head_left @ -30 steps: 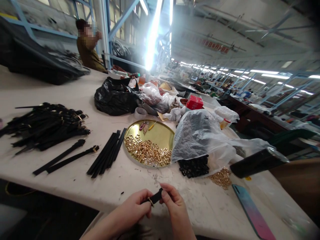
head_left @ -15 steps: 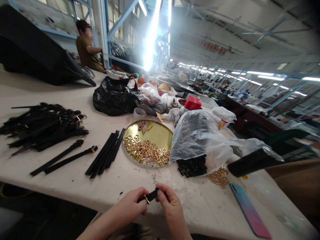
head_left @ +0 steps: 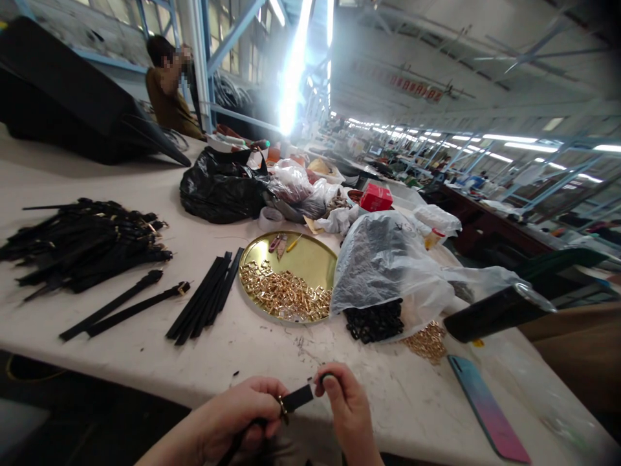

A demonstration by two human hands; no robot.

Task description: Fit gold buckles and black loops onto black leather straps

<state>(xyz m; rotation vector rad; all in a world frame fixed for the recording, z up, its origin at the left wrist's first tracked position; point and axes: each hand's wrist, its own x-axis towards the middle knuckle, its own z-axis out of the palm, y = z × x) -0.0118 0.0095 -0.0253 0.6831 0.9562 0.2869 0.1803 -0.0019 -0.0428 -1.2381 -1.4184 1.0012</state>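
Note:
Near the table's front edge, my left hand (head_left: 242, 411) is closed around a black strap (head_left: 299, 397), whose short end points up and right. A gold buckle (head_left: 283, 408) sits on the strap beside my left fingertips. My right hand (head_left: 348, 408) pinches a small dark loop-like piece (head_left: 326, 376) just beyond the strap's end. Whether that piece touches the strap I cannot tell. Beyond my hands stands a round gold tray (head_left: 315, 249) holding many gold buckles (head_left: 286, 292). Small black loops (head_left: 373, 321) spill from a clear plastic bag (head_left: 376, 259) to its right.
Several plain black straps (head_left: 204, 299) lie left of the tray, with two buckled straps (head_left: 138, 310) and a heap of them (head_left: 87, 246) farther left. A phone (head_left: 488, 409) and gold hardware (head_left: 427, 342) lie right. A black bag (head_left: 220, 188) is behind; a person (head_left: 167, 97) stands far left.
My right hand has moved slightly right, away from the strap, and now shows a small dark piece. More of the strap end is exposed. The person at far left has raised an arm.

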